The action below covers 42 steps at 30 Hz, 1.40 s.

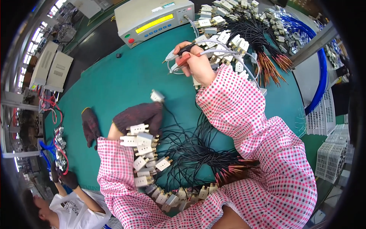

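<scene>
Two lots of corded plugs lie on the green tabletop [80,110]: a near bundle [145,149] beside my left sleeve and a far pile [225,49] at the upper right. One white plug [156,95] sits apart from the near bundle, at the upper edge of my gloved left hand [140,115]; I cannot tell whether the fingers grip it. My bare right hand [201,66] has its fingers closed around a red probe [183,60] and a black probe [187,48]. Both tips are well apart from the single plug, so contact is not made. No visible mark separates finished plugs from unfinished ones; the number done and the number left cannot be determined.

Surrounding items: a bench instrument [152,28] with a lit yellow display stands at the far edge; a loose dark glove [90,125] lies left of my left hand. A co-worker [72,208] is at the lower left. Obstructions: grey leads [238,57] loop over the far pile, and tangled black cords [198,150] spread between my forearms. Brown cord ends [234,171] lie just beside my right sleeve [274,160].
</scene>
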Motion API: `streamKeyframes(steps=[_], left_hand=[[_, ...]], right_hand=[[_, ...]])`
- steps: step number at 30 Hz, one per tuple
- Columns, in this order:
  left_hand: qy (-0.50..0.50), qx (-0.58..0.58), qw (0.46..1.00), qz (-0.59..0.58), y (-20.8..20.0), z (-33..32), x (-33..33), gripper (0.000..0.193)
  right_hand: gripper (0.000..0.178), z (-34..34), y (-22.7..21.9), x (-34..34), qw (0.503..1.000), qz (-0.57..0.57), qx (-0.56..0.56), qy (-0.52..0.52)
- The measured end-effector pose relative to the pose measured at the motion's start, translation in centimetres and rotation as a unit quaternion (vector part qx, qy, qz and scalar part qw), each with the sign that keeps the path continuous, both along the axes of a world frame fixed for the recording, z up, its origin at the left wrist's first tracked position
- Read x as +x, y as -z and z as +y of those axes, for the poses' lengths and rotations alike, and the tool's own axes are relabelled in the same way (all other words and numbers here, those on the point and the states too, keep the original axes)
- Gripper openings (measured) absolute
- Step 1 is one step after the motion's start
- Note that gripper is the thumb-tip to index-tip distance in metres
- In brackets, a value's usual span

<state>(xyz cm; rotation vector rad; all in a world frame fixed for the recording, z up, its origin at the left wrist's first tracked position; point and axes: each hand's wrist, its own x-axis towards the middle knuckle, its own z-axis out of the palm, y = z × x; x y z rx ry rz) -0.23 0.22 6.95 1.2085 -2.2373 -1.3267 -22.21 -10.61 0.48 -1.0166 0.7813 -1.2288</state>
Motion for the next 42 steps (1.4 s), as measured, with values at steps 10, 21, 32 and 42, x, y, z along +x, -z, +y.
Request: streamKeyframes(steps=[10, 21, 32, 42], left_hand=[[-0.229, 0.242, 0.943, 0.022, 4.1, -2.8, 0.1, 0.068], [-0.231, 0.172, 0.944, 0.158, 6.8, -4.2, 0.6, 0.051], [-0.221, 0.318, 0.826, 0.410, 8.9, -3.1, 1.7, 0.056], [-0.233, 0.297, 0.849, 0.369, 7.3, -2.2, 1.5, 0.050]], right_hand=[[0.017, 1.5, 1.0, 1.3, 0.921, 0.364, -0.123, -0.058], [0.011, 2.3, 2.0, 2.7, 0.938, 0.279, -0.168, -0.115], [0.026, 2.2, 0.7, 1.8, 0.966, 0.091, -0.035, -0.241], [0.030, 2.2, 0.9, 2.3, 0.964, 0.067, -0.030, -0.257]])
